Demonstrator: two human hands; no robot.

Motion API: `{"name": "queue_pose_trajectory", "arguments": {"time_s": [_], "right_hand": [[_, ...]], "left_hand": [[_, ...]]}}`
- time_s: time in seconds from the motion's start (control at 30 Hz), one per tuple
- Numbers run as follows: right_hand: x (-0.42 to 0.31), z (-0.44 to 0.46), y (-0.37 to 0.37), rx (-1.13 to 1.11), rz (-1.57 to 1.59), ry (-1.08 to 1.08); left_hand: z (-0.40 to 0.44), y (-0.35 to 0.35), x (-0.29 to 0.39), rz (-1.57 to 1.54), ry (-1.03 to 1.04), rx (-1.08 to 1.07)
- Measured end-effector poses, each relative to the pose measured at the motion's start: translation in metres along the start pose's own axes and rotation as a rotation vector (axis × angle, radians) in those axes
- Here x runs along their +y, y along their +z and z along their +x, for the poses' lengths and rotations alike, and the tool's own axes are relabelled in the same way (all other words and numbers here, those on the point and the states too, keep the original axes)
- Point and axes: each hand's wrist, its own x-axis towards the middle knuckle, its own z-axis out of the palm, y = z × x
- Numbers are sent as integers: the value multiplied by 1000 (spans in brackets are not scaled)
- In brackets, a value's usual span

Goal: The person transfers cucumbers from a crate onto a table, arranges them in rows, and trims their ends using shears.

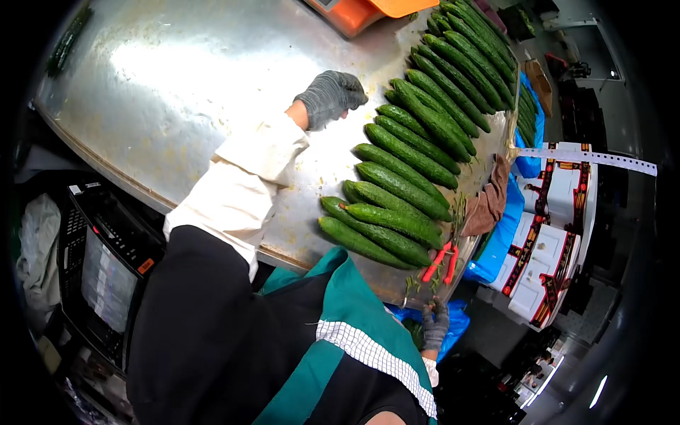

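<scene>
Left hand (331, 98) curled, can't tell if closed; cucumbers (404, 188) just beside. Right hand (435, 324) grip unclear, near red-handled tool (440, 263).

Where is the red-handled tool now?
In the head view, the red-handled tool lies right of centre on the metal table, beside the long green cucumbers, just below the brown cloth.

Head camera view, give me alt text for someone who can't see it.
Long row of cucumbers on a metal table. The grey-gloved left hand is beside them; the right hand, also gloved, is by the table's edge, near blue plastic. A red-handled tool and brown cloth lie near the cucumbers.
</scene>
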Motion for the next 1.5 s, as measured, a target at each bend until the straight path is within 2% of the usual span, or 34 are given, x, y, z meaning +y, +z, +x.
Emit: {"name": "queue_pose_trajectory", "arguments": {"time_s": [0.03,0.07,0.1,0.13,0.17,0.23,0.3,0.33,0.37,0.57,0.63,0.77,0.87,0.9,0.97,1.0,1.03,1.1,1.17,1.23,1.3,1.37,1.43,1.5], "right_hand": [[-10,-5,-7,29,-36,-26],[-17,-9,-13,58,-69,-55],[-18,7,46,46,36,-69],[-15,1,26,40,-2,-46],[-15,0,16,41,-23,-32],[-16,-2,6,48,-9,-32],[-17,0,8,65,24,-39],[-20,1,7,66,22,-36],[-26,0,8,64,16,-49],[-30,4,12,68,25,-114],[-29,4,12,74,34,-124],[-26,3,14,54,45,-92],[-26,3,14,53,42,-101],[-26,2,14,61,50,-98],[-18,0,17,53,71,-70],[-14,1,18,50,87,-44],[-12,2,19,47,90,-44],[-9,1,20,41,70,-107],[-10,3,21,54,84,-109],[-14,7,20,81,102,-101],[-15,8,17,60,7,-123],[-13,4,14,119,-51,-97],[-30,7,16,186,-20,-157],[-52,0,5,189,28,-63]], "left_hand": [[-3,3,-3,165,111,-140],[-7,-1,-3,271,37,-236],[-18,-8,11,386,-27,-342],[-29,-12,21,503,-79,-455],[-51,1,43,486,-262,-526],[-79,17,23,287,-329,-609],[-100,29,9,550,305,-552],[-109,36,11,537,75,-552],[-118,39,15,545,40,-504],[-126,55,1,730,160,-463],[-126,57,-3,732,309,-414],[-118,51,4,843,330,-520],[-108,37,2,725,177,-549],[-111,26,-4,552,222,-395],[-110,8,-5,561,58,-336],[-115,3,11,462,-181,-358],[-119,4,11,465,-184,-356],[-129,6,10,347,-339,-371],[-137,18,10,422,-363,-400],[-144,30,8,373,-438,-403],[-148,36,14,322,-420,-458],[-146,34,6,-15,-314,-200],[-129,30,30,28,-164,-95],[-134,54,69,62,-88,-94]]}}
